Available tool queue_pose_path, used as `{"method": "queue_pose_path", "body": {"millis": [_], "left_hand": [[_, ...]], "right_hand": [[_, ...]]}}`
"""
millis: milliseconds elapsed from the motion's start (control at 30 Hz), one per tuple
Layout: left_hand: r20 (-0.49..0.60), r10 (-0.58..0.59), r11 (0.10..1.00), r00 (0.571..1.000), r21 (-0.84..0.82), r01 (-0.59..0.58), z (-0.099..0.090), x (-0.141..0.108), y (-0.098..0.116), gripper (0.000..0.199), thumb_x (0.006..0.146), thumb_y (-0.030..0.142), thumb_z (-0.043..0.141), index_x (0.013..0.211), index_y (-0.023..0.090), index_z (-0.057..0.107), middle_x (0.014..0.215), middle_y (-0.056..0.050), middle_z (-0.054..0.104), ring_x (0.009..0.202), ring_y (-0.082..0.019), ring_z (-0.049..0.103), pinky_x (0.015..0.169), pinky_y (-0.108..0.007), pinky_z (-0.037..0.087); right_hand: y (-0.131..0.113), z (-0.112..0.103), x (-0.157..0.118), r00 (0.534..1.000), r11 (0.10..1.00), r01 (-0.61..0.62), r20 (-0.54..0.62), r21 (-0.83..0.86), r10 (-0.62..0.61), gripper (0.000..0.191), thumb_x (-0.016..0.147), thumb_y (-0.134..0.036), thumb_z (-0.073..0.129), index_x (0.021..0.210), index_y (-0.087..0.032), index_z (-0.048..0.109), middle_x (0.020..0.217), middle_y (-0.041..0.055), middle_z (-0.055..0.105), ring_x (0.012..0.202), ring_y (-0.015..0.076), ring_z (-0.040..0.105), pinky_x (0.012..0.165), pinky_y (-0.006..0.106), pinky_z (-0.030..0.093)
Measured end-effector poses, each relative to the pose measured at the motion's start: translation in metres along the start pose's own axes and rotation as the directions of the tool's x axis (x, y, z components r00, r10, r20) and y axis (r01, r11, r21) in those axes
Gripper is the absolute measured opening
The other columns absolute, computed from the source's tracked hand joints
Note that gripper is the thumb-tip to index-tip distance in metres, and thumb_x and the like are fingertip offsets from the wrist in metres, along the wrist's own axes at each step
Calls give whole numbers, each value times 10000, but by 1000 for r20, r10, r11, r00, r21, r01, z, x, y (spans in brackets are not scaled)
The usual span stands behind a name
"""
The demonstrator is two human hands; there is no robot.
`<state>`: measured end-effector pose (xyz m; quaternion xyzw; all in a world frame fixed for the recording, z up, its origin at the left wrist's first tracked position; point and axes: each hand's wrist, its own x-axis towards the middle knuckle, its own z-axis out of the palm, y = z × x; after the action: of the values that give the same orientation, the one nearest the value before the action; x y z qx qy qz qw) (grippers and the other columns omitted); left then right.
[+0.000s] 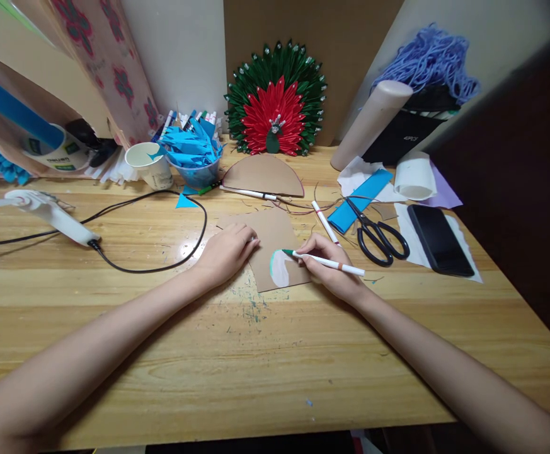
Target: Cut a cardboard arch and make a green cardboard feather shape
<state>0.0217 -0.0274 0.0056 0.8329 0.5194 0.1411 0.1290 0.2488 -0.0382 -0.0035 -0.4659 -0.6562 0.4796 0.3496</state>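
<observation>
In my right hand (329, 265) is a white felt-tip marker (338, 265) with a green tip, pinched between closed fingers. Its tip touches the top of a small pale paper shape (281, 272), which has a green line along its left edge. That shape lies on a brown cardboard piece (275, 227) flat on the table. Curled fingers of my left hand (227, 252) hold the cardboard down at its left edge. Just beyond my right hand lies a second white marker (326, 224) with a dark red end.
Black-handled scissors (381, 236), a blue folded strip (362, 198) and a phone (440, 239) lie right. Behind are a cardboard half-disc (263, 175), a red-green peacock craft (275, 104), a tub of blue scraps (194, 161) and a paper cup (149, 165). Left is a corded glue gun (52, 214).
</observation>
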Motion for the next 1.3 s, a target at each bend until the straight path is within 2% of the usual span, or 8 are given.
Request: {"method": "queue_pose_path", "body": {"millis": [133,267,400,633,1300], "left_hand": [[0,-1,1000,1000,2,1,0,0,0,218,909,287,373,842,167,542,839,-68,598,796,-198,528,682,-319,401],[-2,-14,1000,1000,-8,14,0,-1,0,223,908,296,377,845,166,546,850,-70,600,801,-199,534,674,-316,398],[-3,-16,999,1000,-32,16,-1,-2,1,224,906,296,378,852,166,552,853,-71,599,804,-203,536,680,-323,400],[-7,-19,998,1000,-53,19,-1,-1,1,219,901,294,380,843,171,553,841,-69,597,799,-203,534,689,-328,406],[7,-23,1000,1000,-4,23,0,-1,1,221,909,297,381,844,163,544,842,-68,597,793,-197,535,673,-311,395]], "right_hand": [[0,-2,2,998,994,29,-56,110,-23,122,811,-312,561,853,-197,557,788,26,622,746,161,604,688,306,485],[-4,-2,3,999,993,39,11,110,-40,207,809,-321,581,975,-197,589,960,64,648,902,187,620,795,330,484],[-5,-1,0,994,998,-13,109,61,7,163,815,-300,568,914,-174,603,872,67,667,826,185,640,726,312,493],[-3,0,-2,992,998,-3,127,-61,10,145,815,-279,563,911,-182,611,906,65,677,825,197,632,691,301,480],[-5,0,-2,990,990,23,143,-141,-3,141,818,-264,556,909,-180,624,896,52,674,761,173,605,630,267,438]]}}
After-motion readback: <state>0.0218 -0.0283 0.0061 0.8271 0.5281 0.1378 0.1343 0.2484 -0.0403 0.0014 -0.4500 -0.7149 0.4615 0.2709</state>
